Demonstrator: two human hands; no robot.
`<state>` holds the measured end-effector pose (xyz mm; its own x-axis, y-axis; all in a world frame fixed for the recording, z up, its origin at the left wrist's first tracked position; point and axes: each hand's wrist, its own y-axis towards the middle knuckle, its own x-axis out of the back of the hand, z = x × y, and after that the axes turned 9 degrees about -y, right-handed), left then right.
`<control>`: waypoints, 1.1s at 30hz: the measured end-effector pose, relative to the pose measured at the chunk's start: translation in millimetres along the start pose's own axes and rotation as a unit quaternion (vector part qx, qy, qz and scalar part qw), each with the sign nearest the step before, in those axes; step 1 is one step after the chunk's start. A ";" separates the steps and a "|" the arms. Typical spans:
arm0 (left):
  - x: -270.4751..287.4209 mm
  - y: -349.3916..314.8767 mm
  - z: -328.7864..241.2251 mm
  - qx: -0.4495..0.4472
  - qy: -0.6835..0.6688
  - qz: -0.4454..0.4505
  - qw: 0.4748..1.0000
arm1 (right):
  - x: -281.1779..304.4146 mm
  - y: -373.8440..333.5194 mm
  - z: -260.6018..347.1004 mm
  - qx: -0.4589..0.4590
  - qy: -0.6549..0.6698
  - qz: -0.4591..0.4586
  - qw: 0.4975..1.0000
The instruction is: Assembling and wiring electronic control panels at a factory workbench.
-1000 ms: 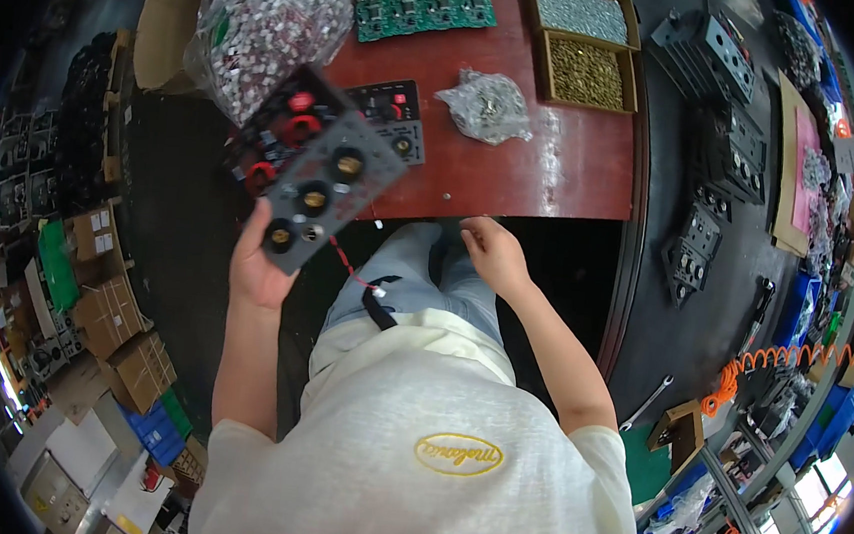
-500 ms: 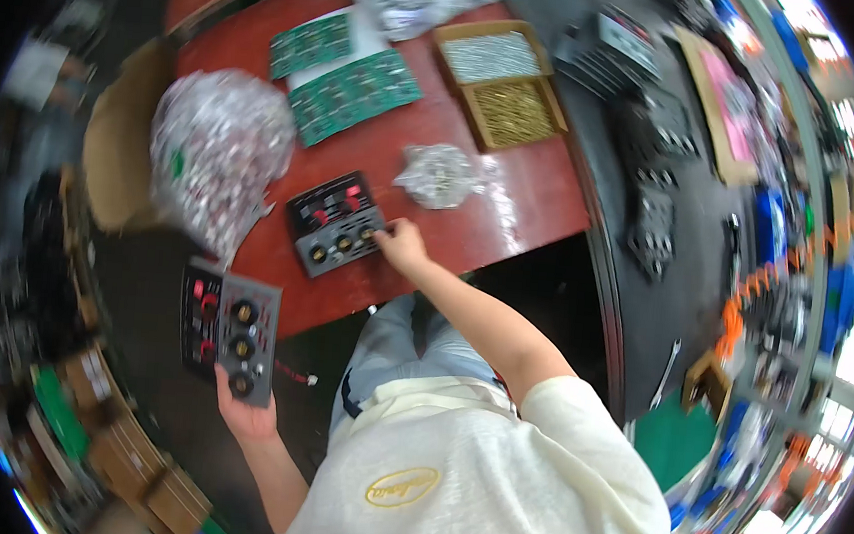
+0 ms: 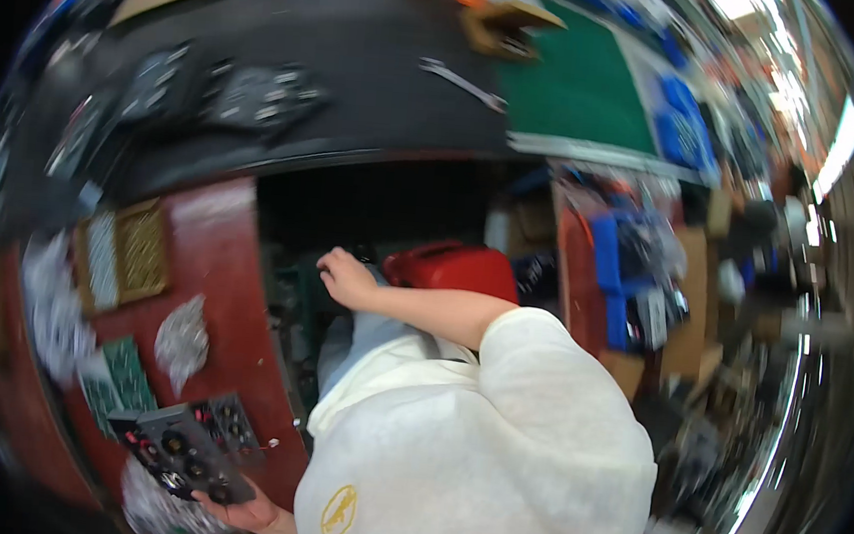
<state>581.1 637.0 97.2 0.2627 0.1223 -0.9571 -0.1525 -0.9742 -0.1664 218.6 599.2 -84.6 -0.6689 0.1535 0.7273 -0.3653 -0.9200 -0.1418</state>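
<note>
My left hand [image 3: 245, 511] grips the lower edge of a grey-and-black control panel [image 3: 194, 454] with round black knobs, held tilted over the red table. A second knobbed panel [image 3: 232, 420] lies on the table just beyond it, partly covered by the held one. A thin red wire with a small white plug sticks out beside them. My right hand [image 3: 348, 279] hangs in the air in front of the dark gap under the bench, away from the panels. Its fingers are loosely bent and apart, with nothing visible in them.
On the red table [image 3: 215, 280] are a divided box of screws [image 3: 143, 255], a clear bag of small parts [image 3: 182, 340], green circuit boards [image 3: 128, 372] and plastic bags. A black bench [image 3: 379, 113] holds dark parts, a wrench [image 3: 463, 84] and a green mat [image 3: 576, 88]. Below sits a red container [image 3: 457, 267].
The view has swung to the right. My right hand has left the panel on the table and moved out before the bench gap. My left hand still holds its panel, now over the table.
</note>
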 end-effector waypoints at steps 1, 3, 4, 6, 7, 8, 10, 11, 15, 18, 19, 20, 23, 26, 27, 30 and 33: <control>-1.9 14.2 1.8 0.002 -0.007 -0.015 1.000 | 26.6 -1.1 -18.3 -0.031 -0.005 -0.053 0.998; -14.4 54.1 15.9 0.049 0.034 -0.017 0.998 | 67.7 -13.3 -68.8 -0.116 -0.015 -0.152 0.981; -24.8 75.2 31.8 0.078 0.040 -0.008 0.996 | 86.7 -22.0 -90.8 -0.161 -0.019 -0.189 0.969; -45.4 106.2 63.3 0.204 0.017 0.086 0.975 | 113.9 -50.0 -129.6 -0.241 -0.025 -0.251 0.937; -41.7 122.0 71.8 0.224 0.002 0.090 0.970 | 125.0 -66.1 -146.4 -0.274 -0.029 -0.278 0.920; -51.5 129.7 90.0 0.230 0.011 0.075 0.970 | 137.0 -80.7 -162.3 -0.315 -0.038 -0.283 0.905; -79.8 140.1 135.5 0.323 0.010 0.105 0.941 | 161.1 -104.3 -199.4 -0.368 -0.097 -0.300 0.875; -84.0 147.0 150.2 0.333 0.030 0.085 0.939 | 175.9 -113.8 -220.1 -0.385 -0.146 -0.314 0.855; -96.1 168.3 213.8 0.358 0.023 0.018 0.933 | 248.6 -127.6 -290.6 -0.452 -0.287 -0.350 0.769; -109.5 181.2 262.4 0.373 0.079 0.002 0.924 | 286.8 -132.3 -323.4 -0.504 -0.337 -0.237 0.759; -115.7 185.0 278.7 0.394 0.081 0.016 0.915 | 294.1 -134.7 -334.0 -0.528 -0.341 -0.192 0.754; -117.0 190.3 290.8 0.414 0.072 0.008 0.907 | 303.3 -136.0 -336.4 -0.552 -0.315 -0.134 0.761; -129.2 194.3 323.0 0.396 0.086 -0.030 0.914 | 307.9 -134.8 -336.8 -0.545 -0.290 -0.088 0.782; -150.0 193.0 360.1 0.390 0.124 -0.026 0.912 | 313.3 -145.9 -348.7 -0.484 -0.282 -0.140 0.816; -150.6 191.8 367.2 0.362 0.165 -0.069 0.915 | 311.8 -134.5 -358.5 -0.450 -0.273 -0.136 0.839; -142.9 207.0 394.8 0.401 0.178 -0.095 0.894 | 315.5 -157.5 -365.5 -0.390 -0.306 -0.149 0.855; -135.0 214.9 413.8 0.388 0.209 -0.100 0.892 | 325.9 -154.5 -340.3 -0.450 -0.345 -0.093 0.818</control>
<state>118.6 489.6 92.5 0.6661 0.0396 -0.7448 -0.6336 -0.4968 -0.5931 -163.2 914.0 -54.3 -0.1355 -0.2651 0.9546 -0.9561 -0.2176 -0.1961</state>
